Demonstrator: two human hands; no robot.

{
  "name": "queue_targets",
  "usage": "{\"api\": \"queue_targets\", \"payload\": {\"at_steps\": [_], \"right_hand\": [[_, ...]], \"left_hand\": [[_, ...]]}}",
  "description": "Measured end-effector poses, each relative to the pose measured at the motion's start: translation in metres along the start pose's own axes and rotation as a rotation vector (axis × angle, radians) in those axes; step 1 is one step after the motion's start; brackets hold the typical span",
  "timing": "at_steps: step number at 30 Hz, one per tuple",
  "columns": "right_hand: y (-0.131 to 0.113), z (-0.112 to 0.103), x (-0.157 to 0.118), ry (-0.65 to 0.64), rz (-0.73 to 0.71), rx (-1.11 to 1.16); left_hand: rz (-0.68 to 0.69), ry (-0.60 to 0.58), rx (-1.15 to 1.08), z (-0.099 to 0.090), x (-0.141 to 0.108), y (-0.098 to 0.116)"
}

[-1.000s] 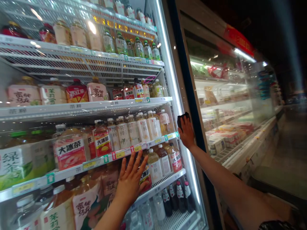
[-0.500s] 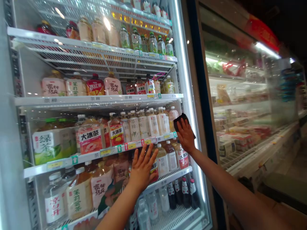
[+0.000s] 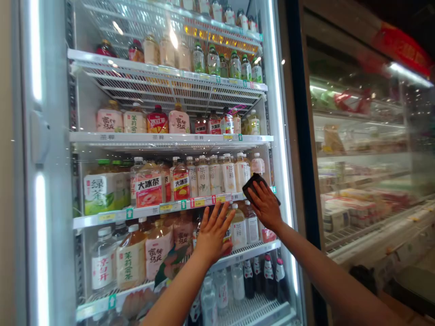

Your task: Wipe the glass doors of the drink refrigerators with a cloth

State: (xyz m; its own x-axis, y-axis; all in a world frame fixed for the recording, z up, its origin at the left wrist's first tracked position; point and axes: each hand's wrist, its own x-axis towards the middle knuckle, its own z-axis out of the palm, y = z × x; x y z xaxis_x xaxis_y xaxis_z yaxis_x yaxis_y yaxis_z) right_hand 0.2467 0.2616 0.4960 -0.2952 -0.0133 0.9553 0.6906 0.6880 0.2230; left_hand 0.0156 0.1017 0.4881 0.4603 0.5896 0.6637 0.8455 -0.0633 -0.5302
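Fingers spread, my left hand (image 3: 213,237) lies flat against the glass door (image 3: 183,147) of a lit drinks cooler, in front of a lower shelf of bottles. My right hand (image 3: 267,206) presses a folded black cloth (image 3: 252,182) to the same glass, higher up and to the right. The cloth sits under its fingers and palm, and its edges stick out at the top and side. Behind the cloth are a shelf's front rail (image 3: 159,208) and white-labelled tea bottles (image 3: 229,172). Below the left forearm the glass carries a faint reflection of a hand.
Several shelves of bottled drinks fill the cooler. A vertical door handle (image 3: 40,138) is at the left, beside a bright light strip (image 3: 42,249). To the right, past a dark frame (image 3: 307,149), an open refrigerated display (image 3: 367,213) holds packaged food.
The view has turned left, bringing the door handle in. My right hand has slid the black cloth leftward and slightly down across the glass. My left hand stays at about the same spot.
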Motion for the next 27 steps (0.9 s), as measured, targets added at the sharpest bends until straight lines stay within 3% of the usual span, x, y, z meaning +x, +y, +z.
{"api": "queue_targets", "payload": {"at_steps": [2, 4, 6, 8, 11, 13, 15, 18, 21, 24, 27], "right_hand": [[0.014, -0.003, -0.011, -0.002, -0.012, -0.011], [0.025, -0.002, -0.005, 0.063, 0.131, -0.031], [0.020, 0.003, 0.014, 0.130, 0.289, -0.051], [0.002, 0.007, 0.028, 0.129, 0.324, -0.066], [-0.022, 0.005, 0.021, 0.016, 0.135, -0.052], [-0.020, -0.003, 0.005, -0.061, -0.024, -0.022], [-0.009, -0.010, -0.003, -0.091, -0.084, 0.005], [-0.002, -0.008, 0.017, -0.018, 0.110, 0.007], [-0.028, 0.001, 0.051, 0.062, 0.298, -0.002], [-0.059, 0.003, 0.054, -0.003, 0.133, 0.020], [-0.059, -0.007, 0.030, -0.131, -0.163, 0.037]], "left_hand": [[0.005, -0.001, -0.004, 0.000, -0.001, 0.000], [0.011, -0.006, -0.008, 0.000, -0.002, 0.000], [0.010, -0.016, -0.017, 0.001, -0.002, 0.001], [0.005, -0.035, -0.029, -0.001, -0.002, 0.002], [0.006, -0.088, -0.057, -0.007, -0.001, 0.002], [0.020, -0.127, -0.067, -0.015, -0.001, -0.002], [0.036, -0.148, -0.057, -0.025, -0.003, -0.009], [0.036, -0.137, -0.020, -0.041, -0.009, -0.022], [0.015, -0.102, 0.013, -0.051, -0.021, -0.034], [0.015, -0.075, 0.033, -0.057, -0.036, -0.044], [-0.001, -0.061, 0.056, -0.062, -0.056, -0.055]]}}
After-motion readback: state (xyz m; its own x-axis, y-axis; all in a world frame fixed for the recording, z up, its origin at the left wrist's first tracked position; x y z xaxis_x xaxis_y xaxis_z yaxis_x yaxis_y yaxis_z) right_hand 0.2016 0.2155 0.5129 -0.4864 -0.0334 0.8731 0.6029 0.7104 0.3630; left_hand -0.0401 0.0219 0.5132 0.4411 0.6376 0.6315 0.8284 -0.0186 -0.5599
